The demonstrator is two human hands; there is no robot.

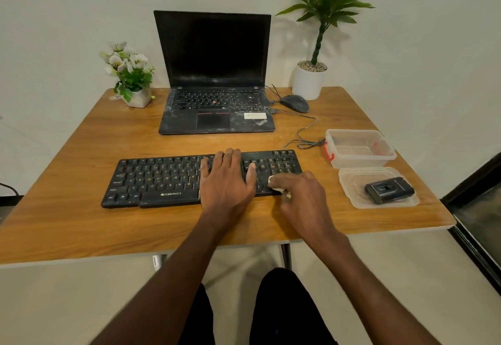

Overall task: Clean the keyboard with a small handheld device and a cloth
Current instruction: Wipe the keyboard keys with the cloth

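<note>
Containers sit at the right of the wooden tabletop (81, 171): a clear plastic tub (359, 148) with a red latch, which looks bare inside, and just in front of it a shallow clear plastic lid (349, 182) lying flat. On that lid rests the small black handheld device (389, 190), boxy with rounded corners (untouched by either hand).

The black Zebronics keyboard (162, 179), flat, rectangular and smudged with pale dust, lies across the middle of the tabletop near the front edge. The left hand (227, 179) lies flat on its right-centre keys, its fingers (234, 155) straight and spread, gripping nothing. The right hand (301, 195) is at the keyboard's right end, its curled fingers (279, 180) pinching a small pale cloth (271, 179) against the keys.

Behind the keyboard stands an open black ThinkPad laptop (214, 73), screen dark, its deck dusty. A black wired mouse (294, 103) lies just to its right, the cable looping towards the tub. A white square pot of flowers (130, 73) stands at the back left, and a round white pot holding a leafy plant (320, 19) at the back right.
</note>
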